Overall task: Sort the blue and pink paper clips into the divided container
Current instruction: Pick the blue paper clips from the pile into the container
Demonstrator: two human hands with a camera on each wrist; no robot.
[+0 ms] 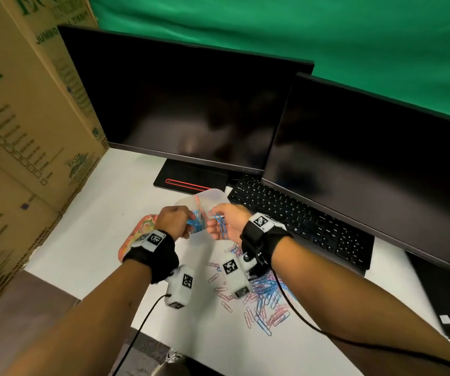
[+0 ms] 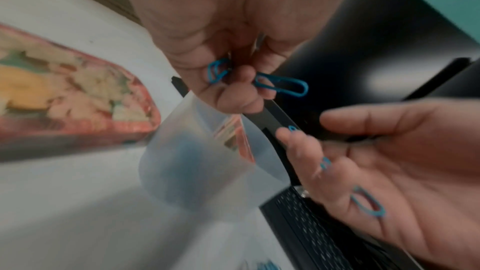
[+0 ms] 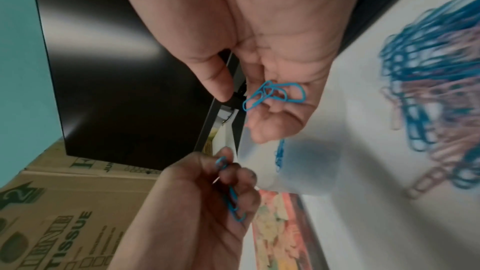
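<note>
A translucent divided container stands on the white desk in front of the monitors. Blue clips fill its near compartment and a few pink ones show in the far one. My left hand hovers at its left rim and pinches several blue paper clips between curled fingers. My right hand is beside it at the right rim, palm up and fingers relaxed. A few blue clips lie loose on its fingers, with the thumb apart from them. A mixed pile of blue and pink clips lies on the desk under my right wrist.
A black keyboard sits just right of the container, below two dark monitors. A colourful patterned tray lies left of my left hand. Cardboard boxes wall off the left side. A black flat device lies at the far right.
</note>
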